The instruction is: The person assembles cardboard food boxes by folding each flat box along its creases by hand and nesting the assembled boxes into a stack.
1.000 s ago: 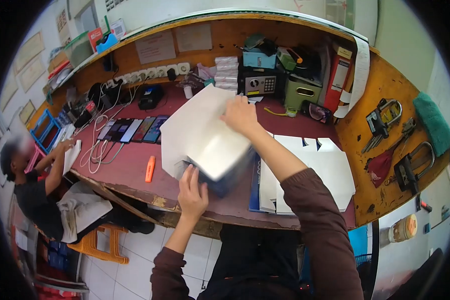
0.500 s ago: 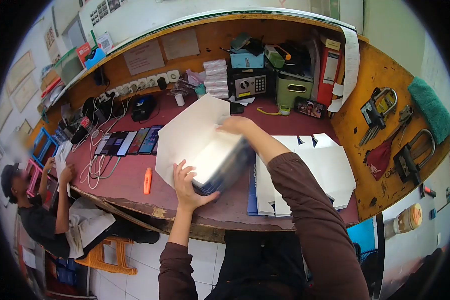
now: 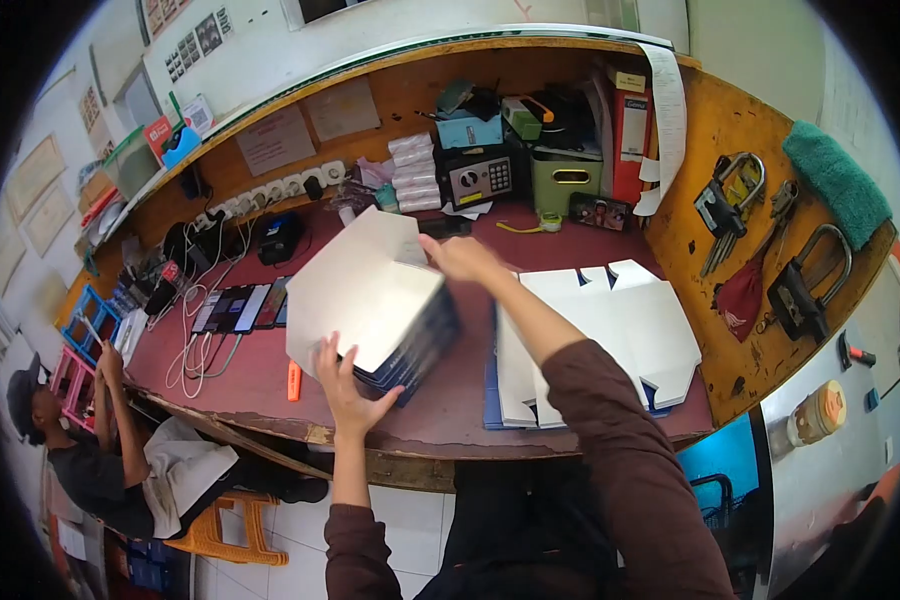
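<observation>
A cardboard box (image 3: 370, 300), white inside with dark blue outer sides, stands partly folded on the red desktop, a broad flap raised at its left. My left hand (image 3: 348, 392) grips its near edge, fingers over the white inside and thumb against the blue side. At the far right corner, my right hand (image 3: 462, 258) has its fingers curled by the rim. What those fingertips hold, if anything, is hard to make out. The blue side is blurred. Beside my right forearm lies a stack of flat white box blanks (image 3: 610, 345) with blue undersides.
An orange marker (image 3: 294, 381) and several phones (image 3: 232, 308) with white cables lie left of the box. A safe (image 3: 480, 178), green bin (image 3: 568, 186) and tape measure (image 3: 548, 222) stand behind. Padlocks (image 3: 728, 205) hang right. A seated person (image 3: 95, 450) is at the left.
The view has shifted, so the desk appears farther left. My right hand has moved from inside the box to its far right rim. The seated person's hands have changed position.
</observation>
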### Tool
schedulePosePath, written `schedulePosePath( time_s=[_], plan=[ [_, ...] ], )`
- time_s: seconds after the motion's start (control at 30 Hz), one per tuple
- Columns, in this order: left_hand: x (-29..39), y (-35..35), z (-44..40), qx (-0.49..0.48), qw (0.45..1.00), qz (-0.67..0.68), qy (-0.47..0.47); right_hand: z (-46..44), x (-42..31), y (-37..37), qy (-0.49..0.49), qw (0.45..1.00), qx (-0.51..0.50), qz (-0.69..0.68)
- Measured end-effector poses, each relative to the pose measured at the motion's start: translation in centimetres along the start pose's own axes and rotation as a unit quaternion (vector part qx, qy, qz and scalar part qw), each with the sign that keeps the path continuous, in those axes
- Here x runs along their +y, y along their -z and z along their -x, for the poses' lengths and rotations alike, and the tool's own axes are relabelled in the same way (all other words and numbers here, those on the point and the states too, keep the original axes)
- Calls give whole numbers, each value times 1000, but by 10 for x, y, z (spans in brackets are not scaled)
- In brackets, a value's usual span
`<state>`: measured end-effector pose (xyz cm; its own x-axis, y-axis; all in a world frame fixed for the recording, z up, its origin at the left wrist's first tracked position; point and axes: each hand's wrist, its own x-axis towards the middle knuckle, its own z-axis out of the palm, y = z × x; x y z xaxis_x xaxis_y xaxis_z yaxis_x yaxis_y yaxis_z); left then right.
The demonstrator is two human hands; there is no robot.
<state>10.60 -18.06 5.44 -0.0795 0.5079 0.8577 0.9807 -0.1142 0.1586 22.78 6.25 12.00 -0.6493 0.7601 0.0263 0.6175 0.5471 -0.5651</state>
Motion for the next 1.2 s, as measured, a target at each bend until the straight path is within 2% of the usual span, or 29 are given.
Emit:
schedulePosePath(
  time_s=[0.03,0.07,0.13,0.17,0.2,0.23,0.27,0.3,0.33,0.37,0.4,0.47,0.53,0.57,0.67,0.7,0.8,0.83,0.87,0.9,0.93,1.0,1.03,1.07,1.1,1.13,1.17,1.2],
  plan=[
    [9,1,3,55,998,18,-6,14,6,8,21,998,57,-14],
    [21,-6,3,55,998,21,-7,29,13,16,41,992,114,-27],
    [59,-27,11,151,988,25,26,62,31,28,68,966,149,-202],
    [89,-28,-3,14,995,95,-20,82,34,35,78,950,159,-256],
    [118,-34,-23,-119,977,164,-65,101,35,43,88,932,168,-309],
    [146,-53,-27,-207,949,226,-71,117,38,51,73,930,158,-325],
    [171,-74,-27,-280,923,231,-130,133,40,60,59,927,149,-340],
    [186,-90,-22,-298,923,182,-162,160,43,68,90,918,161,-352],
    [195,-98,-27,-285,928,189,-149,188,47,78,123,911,168,-355],
    [200,-105,-35,-428,878,151,-149,211,51,80,127,911,169,-354],
    [203,-111,-40,-563,806,109,-148,231,55,82,131,910,170,-354],
    [193,-117,-41,-539,818,139,-146,271,62,86,122,920,131,-349],
    [182,-118,-55,-555,792,244,-71,301,76,83,129,913,61,-383],
    [178,-121,-62,-554,786,272,-15,310,79,79,127,913,66,-382],
    [163,-107,-82,-402,843,352,-63,328,78,64,76,887,-88,-448],
    [162,-88,-94,-363,842,398,15,327,75,56,46,896,-115,-427],
    [156,-37,-109,-199,884,404,127,308,64,18,-3,893,-158,-421],
    [160,-34,-102,-151,833,489,209,300,56,3,-3,894,-150,-423],
    [165,-32,-94,-91,800,544,235,293,45,-13,-12,847,-106,-521],
    [174,-27,-87,-56,797,555,230,290,39,-22,-19,788,-62,-612],
    [181,-23,-80,-20,793,566,225,292,38,-25,-14,788,-57,-612],
    [181,-28,-64,-16,791,584,182,292,35,-28,-19,652,160,-741],
    [174,-27,-57,-66,755,614,221,295,39,-17,30,623,229,-747],
    [172,-27,-55,-64,756,615,215,300,42,-3,29,623,277,-731],
    [174,-23,-59,-91,755,613,216,316,47,17,8,613,244,-752],
    [176,-21,-60,-116,752,611,217,327,76,20,29,553,176,-814],
    [169,-28,-51,-160,814,535,162,337,71,38,41,527,150,-835],
    [172,-33,-47,-159,811,540,159,342,81,41,98,489,110,-860]
  ],
)
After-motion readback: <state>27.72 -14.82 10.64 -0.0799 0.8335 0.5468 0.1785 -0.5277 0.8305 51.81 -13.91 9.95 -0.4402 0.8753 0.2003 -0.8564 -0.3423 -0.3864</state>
